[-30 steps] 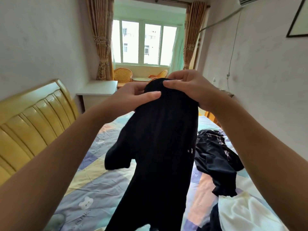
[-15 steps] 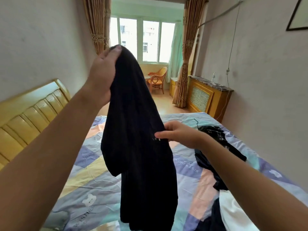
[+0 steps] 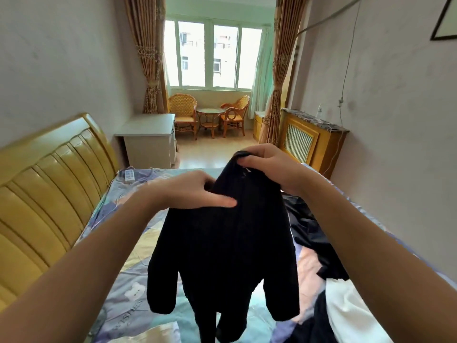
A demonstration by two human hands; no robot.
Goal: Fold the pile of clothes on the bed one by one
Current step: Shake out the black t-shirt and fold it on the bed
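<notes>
On the left I see the yellow headboard (image 3: pixel 47 184), and the bed (image 3: pixel 118 300) with its patchy sheet runs along under my arms. My left hand (image 3: pixel 188 191) is up in the air over the bed, and its fingers are curled into the top of the black top (image 3: pixel 222 248), with the thumb lying flat across the cloth. The black top hangs down from both my hands in the middle, with one sleeve dangling on the left and one on the right, and its bottom drops out of sight near me. My right hand (image 3: pixel 269 167) is a bit higher and farther away, and its fingers pinch the top edge of the same top. I think I am still finding the shoulders, so I want each hand to slide out to one shoulder seam and hold it tight. Then I should give it a small shake so it hangs flat, and lay it down on the bare sheet to my left. I must keep it away from the pile (image 3: pixel 319 243) of dark and white clothes on the right, or they will get mixed up.
</notes>
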